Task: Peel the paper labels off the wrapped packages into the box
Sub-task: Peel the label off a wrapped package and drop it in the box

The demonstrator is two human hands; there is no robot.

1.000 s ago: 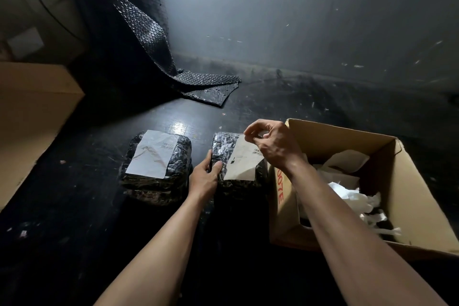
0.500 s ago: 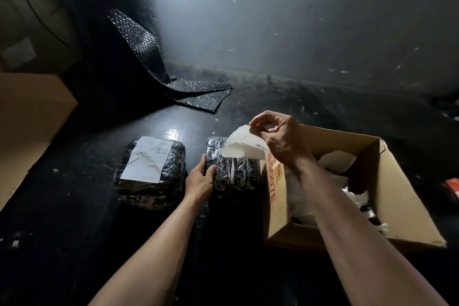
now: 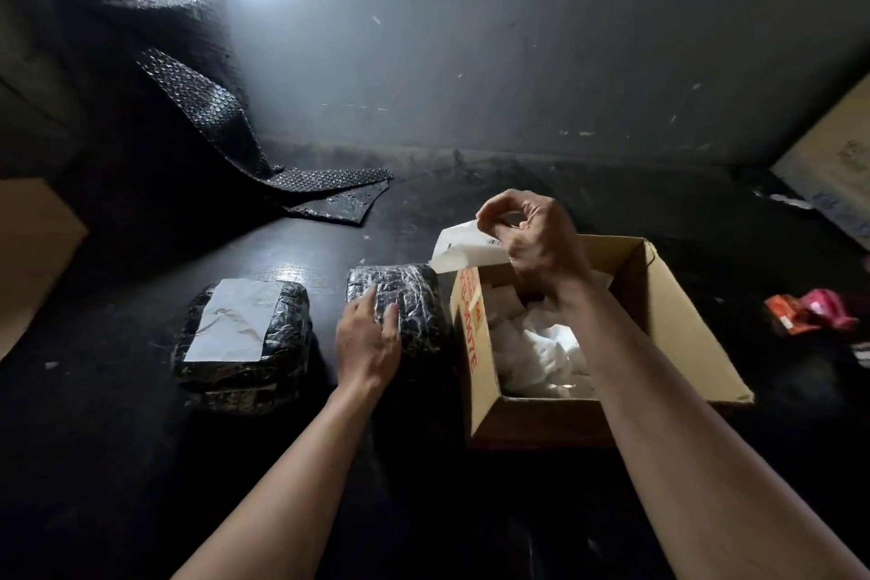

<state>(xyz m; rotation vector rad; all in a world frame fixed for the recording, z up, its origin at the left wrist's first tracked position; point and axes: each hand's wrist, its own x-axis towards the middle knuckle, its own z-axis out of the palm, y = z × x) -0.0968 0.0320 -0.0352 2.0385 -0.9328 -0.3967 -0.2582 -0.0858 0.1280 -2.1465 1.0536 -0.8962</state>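
Since half a second ago, the peeled label (image 3: 463, 245) is hanging fully clear of the bare package (image 3: 400, 297), raised over the near-left corner of the cardboard box (image 3: 678, 316), and the left hand (image 3: 369, 341) is now lying flat on that package rather than gripping its edge. Working left to right from the box: well to its left, a second wrapped package (image 3: 245, 344) is sitting on the dark floor (image 3: 117, 462) with its white label (image 3: 237, 318) still stuck on top. Between that package and the box, the bare package is lying just beside the box's left wall, with the left hand pressing down on it, fingers spread, grasping nothing. Above the box's left wall, the right hand (image 3: 536, 240) is pinching the freed label between thumb and fingertips; the paper is drooping leftward. Inside the box, crumpled white paper (image 3: 541, 353) is piling up. Behind and left of the box, black bubble wrap (image 3: 207, 108) is trailing down onto the floor. Right of the box, a red wrapper (image 3: 809, 311) is lying apart.
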